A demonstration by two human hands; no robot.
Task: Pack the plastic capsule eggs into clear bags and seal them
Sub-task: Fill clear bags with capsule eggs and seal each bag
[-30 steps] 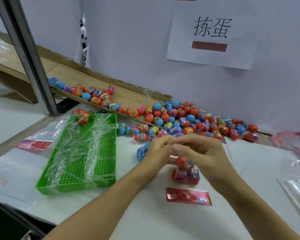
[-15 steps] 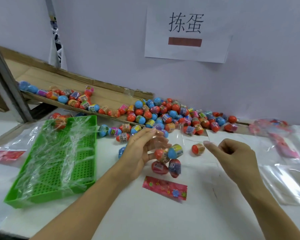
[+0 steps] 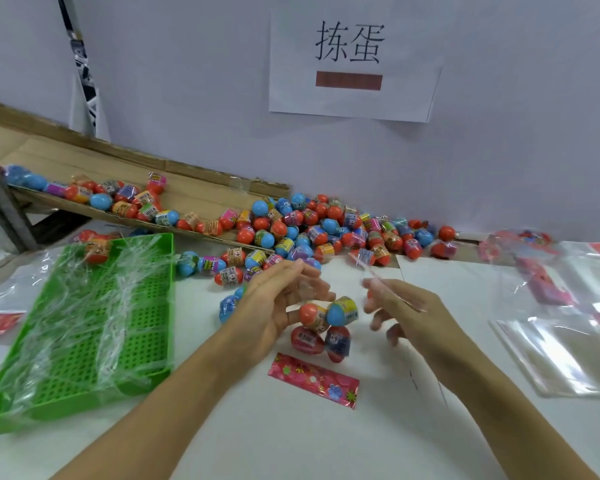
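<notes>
A clear bag (image 3: 321, 362) stands on the white table in front of me, its red flowered card (image 3: 314, 379) lying at the bottom end. Several capsule eggs (image 3: 340, 311) sit inside it, red and blue. My left hand (image 3: 274, 306) holds the bag's upper part, thumb against an orange egg, fingers stretched over the top. My right hand (image 3: 406, 313), blurred, is just right of the bag and pinches a thin clear strip (image 3: 371, 268) that slants up to the left. A big pile of loose eggs (image 3: 326, 226) lies behind.
A green perforated tray (image 3: 168, 306) at the left holds several clear strips and one egg. A cardboard chute (image 3: 187, 188) with eggs slopes down from the far left. Flat clear bags (image 3: 561, 355) and filled bags (image 3: 534, 271) lie at the right. A metal post (image 3: 0, 202) stands far left.
My hands were together over the bag; the right hand swung away to the right and is now back near the bag with a clear strip. The left hand kept the bag.
</notes>
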